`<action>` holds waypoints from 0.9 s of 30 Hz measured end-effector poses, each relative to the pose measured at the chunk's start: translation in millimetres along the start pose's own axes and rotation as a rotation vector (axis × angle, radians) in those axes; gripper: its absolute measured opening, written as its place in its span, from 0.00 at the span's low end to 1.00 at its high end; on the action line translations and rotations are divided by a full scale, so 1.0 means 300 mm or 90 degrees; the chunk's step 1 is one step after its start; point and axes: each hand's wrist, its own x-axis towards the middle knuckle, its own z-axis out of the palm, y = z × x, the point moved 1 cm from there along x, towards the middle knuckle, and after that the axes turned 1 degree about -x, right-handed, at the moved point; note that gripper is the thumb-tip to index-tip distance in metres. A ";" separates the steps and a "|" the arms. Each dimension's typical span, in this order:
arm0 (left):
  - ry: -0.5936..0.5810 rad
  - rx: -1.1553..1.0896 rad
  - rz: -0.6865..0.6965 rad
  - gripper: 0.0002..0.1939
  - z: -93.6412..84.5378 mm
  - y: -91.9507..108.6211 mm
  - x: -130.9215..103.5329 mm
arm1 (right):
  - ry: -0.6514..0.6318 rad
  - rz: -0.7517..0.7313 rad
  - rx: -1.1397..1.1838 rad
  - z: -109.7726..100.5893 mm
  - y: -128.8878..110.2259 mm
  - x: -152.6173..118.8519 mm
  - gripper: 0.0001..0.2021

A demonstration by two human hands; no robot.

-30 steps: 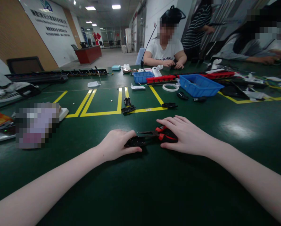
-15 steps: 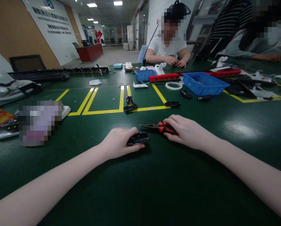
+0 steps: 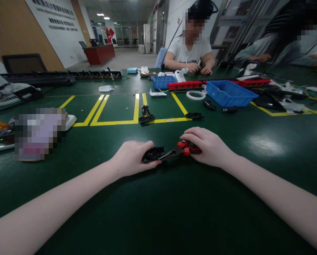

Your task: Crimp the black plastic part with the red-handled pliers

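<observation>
Between the thumb and fingers of my left hand (image 3: 132, 157) is a black plastic part (image 3: 153, 154), its hollow side turned up. My right hand (image 3: 207, 146) is closed around the red and black handles of needle-nose pliers (image 3: 184, 147). The pliers' jaws reach left to the part's right end and lower edge. Whether they grip it or only touch it, I cannot tell. Beyond my hands, further black parts (image 3: 146, 118) lie on the yellow tape, and another black piece (image 3: 195, 115) is to their right.
A blue bin (image 3: 229, 95) stands right of centre, with a white tape ring (image 3: 195, 95) beside it. Further back are a smaller blue bin (image 3: 163, 82) and red strips (image 3: 185, 85). On the left lies a blurred-out object (image 3: 40, 134). Across the green table sits a person (image 3: 189, 53).
The pliers have tilted, and their jaws have swung down and left to the black part. The part has turned slightly in my left hand. The view has shifted a little.
</observation>
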 end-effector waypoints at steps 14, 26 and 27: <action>-0.007 0.007 0.004 0.18 -0.002 0.004 0.000 | 0.030 0.045 -0.010 -0.007 -0.009 0.007 0.16; -0.013 -0.008 0.007 0.18 -0.004 0.004 0.000 | 0.005 0.022 -0.022 -0.006 -0.004 0.003 0.14; -0.012 -0.007 0.008 0.18 -0.004 0.004 0.000 | 0.000 0.023 -0.019 -0.006 -0.004 0.003 0.14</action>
